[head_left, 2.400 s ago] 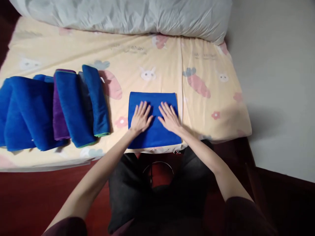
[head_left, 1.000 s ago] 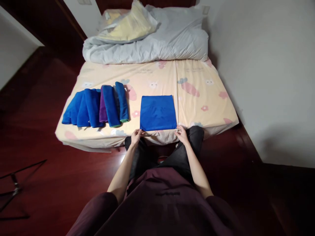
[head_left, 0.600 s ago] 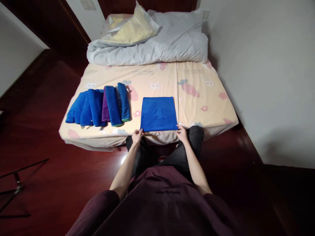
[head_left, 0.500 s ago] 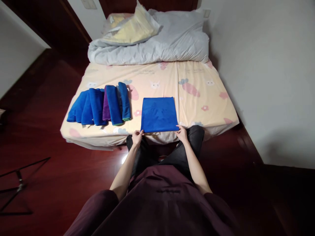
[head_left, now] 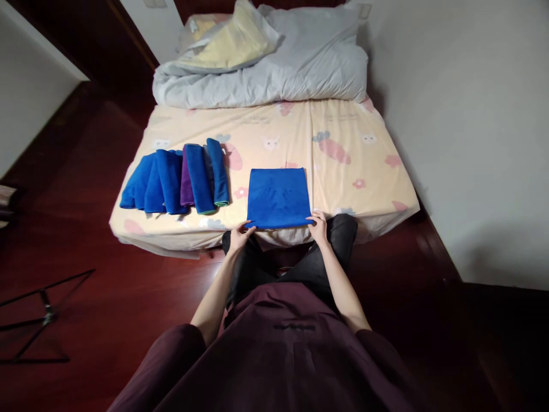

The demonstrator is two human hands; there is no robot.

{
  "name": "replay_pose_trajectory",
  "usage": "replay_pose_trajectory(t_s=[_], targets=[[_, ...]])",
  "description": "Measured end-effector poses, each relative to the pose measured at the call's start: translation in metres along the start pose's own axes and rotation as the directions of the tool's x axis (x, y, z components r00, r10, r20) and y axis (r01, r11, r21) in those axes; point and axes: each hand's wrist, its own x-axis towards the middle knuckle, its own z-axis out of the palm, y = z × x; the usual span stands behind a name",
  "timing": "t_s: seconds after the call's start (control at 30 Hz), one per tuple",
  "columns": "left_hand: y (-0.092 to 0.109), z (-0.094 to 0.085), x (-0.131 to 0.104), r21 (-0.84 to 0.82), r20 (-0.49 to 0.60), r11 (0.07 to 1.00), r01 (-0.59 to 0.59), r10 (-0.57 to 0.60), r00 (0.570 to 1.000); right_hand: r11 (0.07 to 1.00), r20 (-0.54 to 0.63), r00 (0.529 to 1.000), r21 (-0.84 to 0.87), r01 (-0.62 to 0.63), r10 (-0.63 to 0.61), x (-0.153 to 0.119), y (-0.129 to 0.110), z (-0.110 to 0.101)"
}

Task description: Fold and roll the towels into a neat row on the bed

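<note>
A folded blue towel (head_left: 278, 194) lies flat near the front edge of the bed, its near edge slightly turned up. My left hand (head_left: 240, 234) pinches its near left corner between thumb and fingers. At the near right corner, my right hand (head_left: 318, 228) grips the same edge. To the left, several rolled towels (head_left: 169, 183) lie side by side, mostly blue, with a purple one (head_left: 187, 177) among them and green trim on a couple of ends.
The bed (head_left: 364, 189) has a pale sheet with carrots and rabbits. A grey quilt (head_left: 317, 63) is bunched at the far end, with a yellow pillow or cloth (head_left: 235, 46) on it. Black stand legs (head_left: 47, 312) rest on the dark red floor at left; a white wall (head_left: 472, 143) borders the right.
The towel's near edge has been turned up slightly, away from me, by both hands. My left fingers have shifted inward along the edge. The whole view has tilted a little.
</note>
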Motion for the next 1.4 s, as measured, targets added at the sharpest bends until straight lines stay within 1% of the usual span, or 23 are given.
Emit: replay_pose_trajectory(t_s=[0.07, 0.13, 0.23, 0.3, 0.4, 0.53, 0.63, 0.7, 0.77, 0.93, 1.1, 1.23, 1.4], targets=[[0.002, -0.003, 0.002, 0.050, 0.028, 0.999, -0.008, 0.007, 1.000, 0.999, 0.023, 1.000, 0.034, 0.008, -0.009, 0.002, -0.001, 0.000], [0.005, -0.005, 0.005, 0.105, 0.033, 0.994, -0.021, 0.018, 0.999, 0.998, 0.049, 0.999, 0.066, 0.016, -0.019, 0.003, -0.003, -0.001], [0.012, -0.004, 0.013, 0.161, 0.001, 0.982, -0.101, 0.103, 0.995, 0.993, 0.054, 0.997, 0.104, 0.052, -0.057, 0.004, -0.005, 0.000], [0.018, -0.002, 0.021, 0.180, -0.026, 0.972, -0.149, 0.156, 0.987, 0.992, 0.053, 0.997, 0.118, 0.052, -0.059, 0.004, -0.004, 0.002], [0.025, 0.000, 0.030, 0.160, -0.033, 0.969, -0.190, 0.197, 0.980, 0.990, 0.055, 0.998, 0.139, 0.025, -0.033, 0.005, -0.001, 0.005], [0.028, 0.001, 0.036, 0.044, 0.039, 0.971, -0.235, 0.234, 0.971, 0.987, 0.018, 1.000, 0.160, 0.012, -0.015, 0.009, 0.007, 0.010], [0.028, 0.000, 0.040, 0.002, 0.082, 0.985, -0.172, 0.171, 0.982, 0.992, -0.009, 0.998, 0.110, -0.056, 0.057, 0.012, 0.010, 0.013], [0.026, -0.001, 0.043, 0.027, 0.071, 0.992, -0.120, 0.118, 0.990, 0.991, -0.033, 0.993, 0.074, -0.112, 0.115, 0.013, 0.010, 0.014], [0.024, -0.001, 0.047, 0.069, 0.034, 0.993, -0.094, 0.092, 0.995, 0.989, -0.059, 0.988, 0.053, -0.141, 0.145, 0.014, 0.010, 0.014], [0.017, -0.002, 0.055, 0.122, -0.017, 0.990, -0.071, 0.073, 0.997, 0.985, -0.081, 0.981, 0.005, -0.174, 0.174, 0.014, 0.010, 0.015], [0.008, -0.002, 0.055, 0.180, -0.063, 0.984, 0.010, 0.001, 0.998, 0.975, -0.050, 0.974, -0.007, -0.222, 0.221, 0.014, 0.012, 0.017], [-0.001, -0.003, 0.056, 0.173, -0.060, 0.983, 0.056, -0.046, 0.997, 0.977, -0.075, 0.975, -0.011, -0.213, 0.211, 0.015, 0.013, 0.018], [-0.009, -0.005, 0.058, 0.164, -0.072, 0.984, 0.069, -0.058, 0.996, 0.976, -0.110, 0.971, -0.021, -0.218, 0.214, 0.017, 0.014, 0.020]])
